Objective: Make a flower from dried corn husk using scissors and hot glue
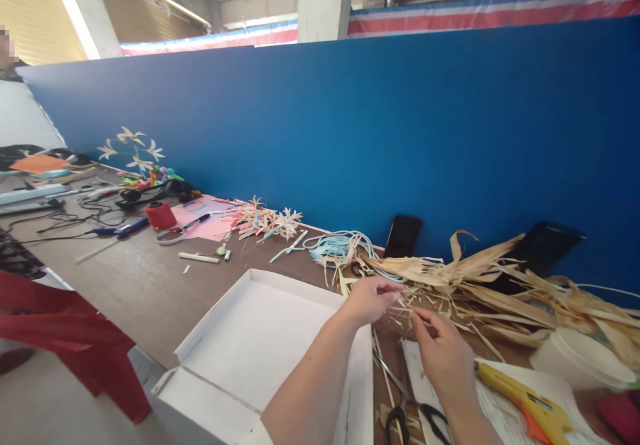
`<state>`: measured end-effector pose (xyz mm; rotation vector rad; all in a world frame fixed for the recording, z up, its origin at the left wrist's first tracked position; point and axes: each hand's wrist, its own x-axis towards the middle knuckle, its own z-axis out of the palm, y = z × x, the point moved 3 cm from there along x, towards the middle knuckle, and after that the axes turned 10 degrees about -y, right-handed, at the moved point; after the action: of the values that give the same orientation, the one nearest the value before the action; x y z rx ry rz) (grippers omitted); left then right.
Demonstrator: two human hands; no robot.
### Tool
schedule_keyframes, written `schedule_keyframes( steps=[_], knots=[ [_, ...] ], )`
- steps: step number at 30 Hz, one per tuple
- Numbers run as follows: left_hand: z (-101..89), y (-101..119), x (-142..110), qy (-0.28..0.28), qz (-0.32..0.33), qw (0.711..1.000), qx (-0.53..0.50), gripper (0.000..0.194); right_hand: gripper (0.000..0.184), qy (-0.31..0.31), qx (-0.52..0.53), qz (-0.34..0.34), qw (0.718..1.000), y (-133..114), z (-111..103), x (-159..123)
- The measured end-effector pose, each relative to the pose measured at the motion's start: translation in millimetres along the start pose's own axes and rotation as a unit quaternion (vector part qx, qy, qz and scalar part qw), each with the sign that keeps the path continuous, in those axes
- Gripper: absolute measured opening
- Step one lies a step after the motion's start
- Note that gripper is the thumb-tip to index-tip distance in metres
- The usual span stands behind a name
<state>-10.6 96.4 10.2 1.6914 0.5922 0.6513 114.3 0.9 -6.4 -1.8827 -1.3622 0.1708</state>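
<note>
My left hand (371, 299) and my right hand (443, 353) meet over the table edge, fingers pinched on a thin dried straw strip (406, 310) stretched between them. Just behind lies a big heap of dried corn husks (505, 284). Black-handled scissors (410, 410) lie under my right wrist. A yellow glue gun (525, 400) rests to the right of my right hand.
An open white cardboard box (255, 338) sits left of my arms. A black phone (403, 236) leans on the blue partition (350, 132). Farther left lie straw flowers (263, 220), a red thread spool (161, 215), pink paper and cables. A white lidded tub (580, 360) stands at right.
</note>
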Motion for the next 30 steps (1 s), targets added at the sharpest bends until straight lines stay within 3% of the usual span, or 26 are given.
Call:
schedule_keyframes(
  steps=[4, 12, 17, 20, 24, 30],
  knots=[
    [7.6, 0, 1, -0.004, 0.025, 0.996, 0.082, 0.031, 0.033, 0.001, -0.013, 0.032, 0.999, 5, 1, 1],
    [9.5, 2, 1, 0.033, 0.101, 0.971, 0.214, 0.011, 0.032, 0.012, -0.001, 0.009, 1.000, 0, 0, 1],
    [10.0, 3, -1, 0.028, 0.093, 0.965, 0.244, 0.009, 0.031, -0.033, 0.071, 0.083, 0.993, 6, 3, 4],
    [9.7, 1, -1, 0.031, 0.072, 0.965, 0.249, 0.010, 0.033, -0.073, 0.201, 0.116, 0.970, 9, 10, 5],
    [8.5, -4, 2, 0.031, 0.048, 0.971, 0.233, 0.013, 0.043, -0.079, 0.381, 0.131, 0.912, 11, 17, 5],
    [8.7, -22, 6, -0.012, -0.061, 0.990, 0.123, 0.025, 0.046, -0.104, 0.483, 0.152, 0.856, 13, 19, 3]
  ],
)
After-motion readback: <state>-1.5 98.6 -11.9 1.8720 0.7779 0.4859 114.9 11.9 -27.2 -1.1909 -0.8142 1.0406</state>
